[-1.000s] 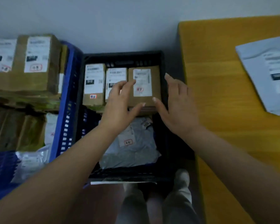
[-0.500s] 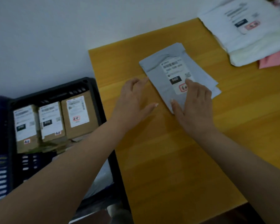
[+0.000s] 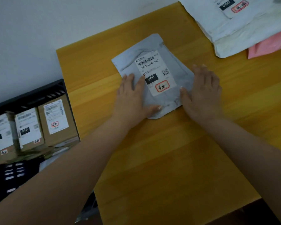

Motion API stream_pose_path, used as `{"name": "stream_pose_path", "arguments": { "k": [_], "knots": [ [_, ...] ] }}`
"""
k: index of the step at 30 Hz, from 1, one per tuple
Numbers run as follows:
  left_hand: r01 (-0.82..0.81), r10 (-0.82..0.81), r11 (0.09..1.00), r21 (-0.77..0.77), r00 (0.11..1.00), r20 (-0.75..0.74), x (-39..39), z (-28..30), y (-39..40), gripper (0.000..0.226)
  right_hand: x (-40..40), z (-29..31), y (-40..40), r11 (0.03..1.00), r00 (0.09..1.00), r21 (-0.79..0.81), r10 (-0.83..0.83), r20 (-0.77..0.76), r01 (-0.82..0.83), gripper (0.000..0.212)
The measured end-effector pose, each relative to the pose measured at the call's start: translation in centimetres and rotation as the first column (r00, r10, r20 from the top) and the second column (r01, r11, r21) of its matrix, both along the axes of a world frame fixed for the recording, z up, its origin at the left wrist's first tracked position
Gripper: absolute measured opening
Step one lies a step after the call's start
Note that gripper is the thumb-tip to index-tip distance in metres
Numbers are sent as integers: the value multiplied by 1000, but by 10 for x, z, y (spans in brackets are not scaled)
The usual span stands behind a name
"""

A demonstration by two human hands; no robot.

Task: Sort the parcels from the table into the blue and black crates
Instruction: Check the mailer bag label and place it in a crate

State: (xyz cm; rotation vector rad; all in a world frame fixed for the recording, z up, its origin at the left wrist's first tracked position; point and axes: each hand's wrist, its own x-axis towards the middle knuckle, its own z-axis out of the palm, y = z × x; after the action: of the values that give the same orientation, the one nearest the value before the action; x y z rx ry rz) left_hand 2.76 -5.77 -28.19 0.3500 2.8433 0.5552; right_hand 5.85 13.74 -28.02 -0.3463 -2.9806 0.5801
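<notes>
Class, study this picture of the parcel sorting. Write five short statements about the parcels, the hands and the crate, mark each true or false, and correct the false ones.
1. The flat grey plastic mailer bag lies on the yellow wooden table. True.
2. The left hand rests on the mailer's left part. True.
3. The right hand holds a cardboard box. False: it lies flat at the mailer's right edge.
4. The black plastic crate holds only grey bags. False: three labelled brown cardboard boxes stand side by side in it.
5. The mailer's white label shows the number 010. False: it reads 060.
</notes>
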Motion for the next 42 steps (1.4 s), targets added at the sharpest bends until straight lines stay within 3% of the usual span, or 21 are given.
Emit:
{"name": "stream_pose_path", "arguments": {
  "k": [6, 10, 15, 19, 24, 29, 36, 42],
  "knots": [
    [-40, 40, 999, -8, 998, 42, 4, -1, -16, 99, -9, -7, -10, 996, 990, 24, 78, 116, -82, 72],
    [-111, 111, 994, 2, 991, 76, 14, -2, -41, 102, 4, -10, -33, 994, 992, -1, 113, 57, -113, 71],
    [-133, 128, 987, 90, 990, 60, 34, 0, -83, 95, 17, -7, -80, 983, 983, -9, 182, -31, -183, 66],
    [-234, 231, 957, 170, 972, 40, 56, -3, -128, 97, 28, -5, -129, 972, 972, 11, 236, -19, -236, 66],
    [-363, 329, 879, 308, 931, 159, 79, 0, -182, 96, 43, -3, -185, 962, 962, 29, 271, -3, -271, 66],
    [-298, 250, 880, 370, 953, 173, 85, 8, -203, 89, 52, 2, -214, 978, 978, 38, 207, -9, -207, 59],
    [-128, 69, 903, 410, 985, 157, 72, 24, -182, 88, 46, 21, -199, 984, 995, -167, 45, -95, -60, 43],
    [-129, 85, 900, 416, 989, 123, 68, 23, -187, 85, 41, 17, -190, 995, 988, -84, -33, 151, 46, 57]
  ]
}}
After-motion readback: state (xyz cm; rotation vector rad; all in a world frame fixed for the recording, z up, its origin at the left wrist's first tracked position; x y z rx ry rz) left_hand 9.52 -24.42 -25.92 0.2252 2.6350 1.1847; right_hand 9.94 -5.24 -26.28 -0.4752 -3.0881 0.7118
